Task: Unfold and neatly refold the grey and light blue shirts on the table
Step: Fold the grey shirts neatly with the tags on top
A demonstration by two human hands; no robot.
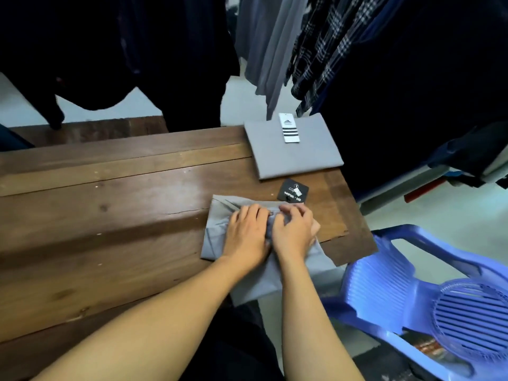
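A grey shirt (294, 154) lies folded flat at the table's far right corner, with a white striped tag (289, 128) on top. Nearer to me a light blue-grey shirt (217, 229) lies partly folded, its lower part hanging over the table's near edge. A black tag (293, 191) sticks out from its far end. My left hand (247, 235) rests on the shirt's middle with curled fingertips at the collar. My right hand (295, 229) is beside it, its fingers curled and pinching the cloth near the collar.
The brown wooden table (110, 202) stretches to the left. A blue plastic chair (439, 292) stands at the lower right, close to the table's corner. Dark clothes, a plaid shirt (324, 50) and grey garments hang behind the table.
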